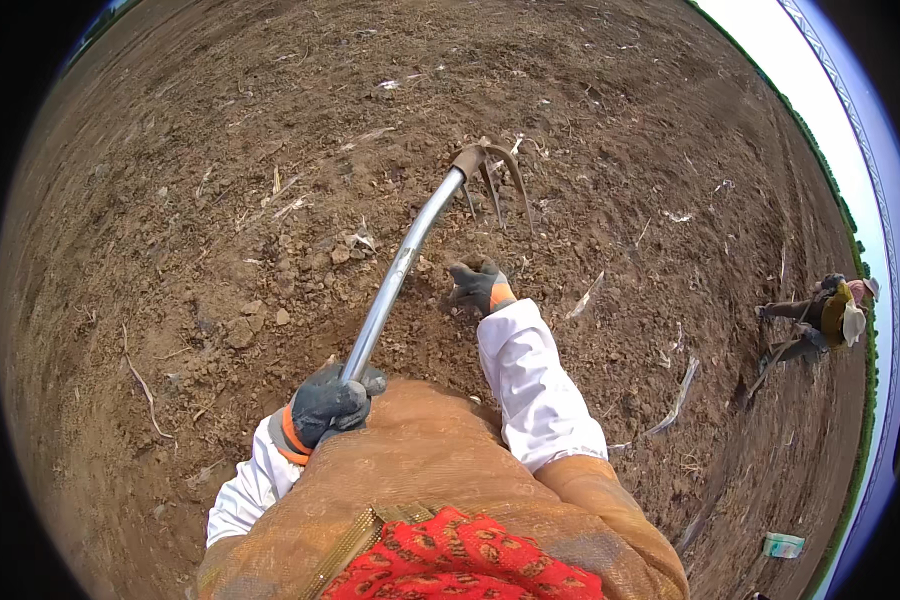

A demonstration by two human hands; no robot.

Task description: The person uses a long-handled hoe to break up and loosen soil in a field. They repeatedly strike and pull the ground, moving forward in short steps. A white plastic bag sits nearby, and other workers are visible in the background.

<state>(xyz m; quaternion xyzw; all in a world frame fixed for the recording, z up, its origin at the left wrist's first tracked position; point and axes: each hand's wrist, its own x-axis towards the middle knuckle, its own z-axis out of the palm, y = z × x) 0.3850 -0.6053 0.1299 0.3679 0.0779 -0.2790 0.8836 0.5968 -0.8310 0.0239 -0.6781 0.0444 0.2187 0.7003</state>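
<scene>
My left hand [328,411], in a dark grey work glove with an orange cuff band, is closed around the metal handle [405,262] of a pronged hoe. The shaft slants up and to the right from it, and the hoe's rusty curved tines [501,184] hang over the soil, pointing down toward me. My right hand [480,286], in a matching glove, is low over the loose soil below the tines, with its fingers bent. Its fingertips are partly hidden, and whether it grips anything cannot be told.
Brown clods [241,330] and pale scraps [586,295] lie scattered on the tilled field. Two people [821,319] in pale hats stand to the far right, with a long-handled tool among them. A white and green bag [784,545] lies at the lower right.
</scene>
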